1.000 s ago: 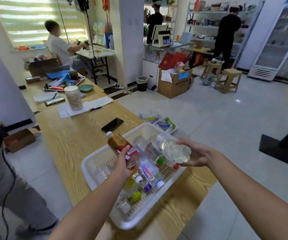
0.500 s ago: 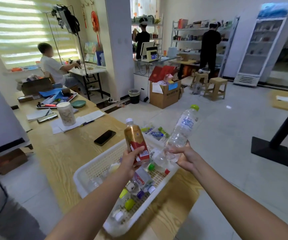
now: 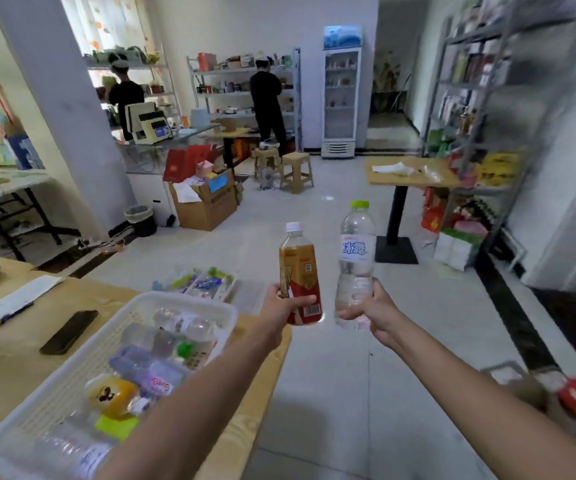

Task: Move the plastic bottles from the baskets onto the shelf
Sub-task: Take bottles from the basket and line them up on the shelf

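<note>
Head camera shows us, upright over the floor point(image 3: 349, 375), an amber tea bottle point(image 3: 299, 268) with a white cap, gripped round its lower label by our left hand point(image 3: 285, 306), and a clear water bottle point(image 3: 356, 261) with a green cap, gripped low by our right hand point(image 3: 375, 315). Near them, the white basket point(image 3: 182, 298) on the wooden surface point(image 3: 9, 362) holds other bottles point(image 3: 113, 396), and the metal shelf point(image 3: 480, 133) stands well apart.

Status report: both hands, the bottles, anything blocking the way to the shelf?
Left grip holds amber bottle, upright. Right grip holds clear water bottle, upright. Both clear of basket; more bottles inside. Small table close beside shelf.
</note>
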The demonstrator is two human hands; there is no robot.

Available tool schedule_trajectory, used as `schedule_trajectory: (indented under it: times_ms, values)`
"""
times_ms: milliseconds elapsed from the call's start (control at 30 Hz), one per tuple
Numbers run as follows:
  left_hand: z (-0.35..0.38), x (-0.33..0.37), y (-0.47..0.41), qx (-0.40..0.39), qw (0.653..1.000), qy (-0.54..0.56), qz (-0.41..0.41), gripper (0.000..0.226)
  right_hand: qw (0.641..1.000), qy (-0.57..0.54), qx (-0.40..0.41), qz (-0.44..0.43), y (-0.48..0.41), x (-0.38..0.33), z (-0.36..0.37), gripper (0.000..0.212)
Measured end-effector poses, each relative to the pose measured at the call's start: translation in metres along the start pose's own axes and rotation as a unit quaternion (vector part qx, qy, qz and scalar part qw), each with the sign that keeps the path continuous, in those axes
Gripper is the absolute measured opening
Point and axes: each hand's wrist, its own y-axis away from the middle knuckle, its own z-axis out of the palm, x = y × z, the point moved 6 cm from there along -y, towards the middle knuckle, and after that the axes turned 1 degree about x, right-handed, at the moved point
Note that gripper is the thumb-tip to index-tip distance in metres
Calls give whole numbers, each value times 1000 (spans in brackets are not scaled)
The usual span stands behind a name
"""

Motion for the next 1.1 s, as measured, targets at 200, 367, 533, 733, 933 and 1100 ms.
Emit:
schedule_trajectory:
  times_ms: [200, 367, 533, 733, 933, 1100]
  values:
    - [167, -39, 18, -119, 992, -32, -27, 65, 989, -16, 147, -23, 69, -3, -169, 87]
    - [293, -71, 57, -219, 973, -67, -36, 65, 958, -26, 285, -26, 140, 6, -281, 95]
    - [394, -92, 97, -320, 939, -124, -16, 64, 917, -53, 392, -59, 201, 13, -359, 76]
    - [487, -115, 124, -405, 889, -207, 57, 69, 866, -54, 492, -73, 258, 15, -421, 63]
    - [563, -123, 104, -452, 848, -247, 129, 65, 813, -63, 572, -88, 260, 2, -476, 70]
    - [628, -117, 68, -460, 822, -282, 180, 69, 767, -58, 637, -62, 249, -9, -531, 82]
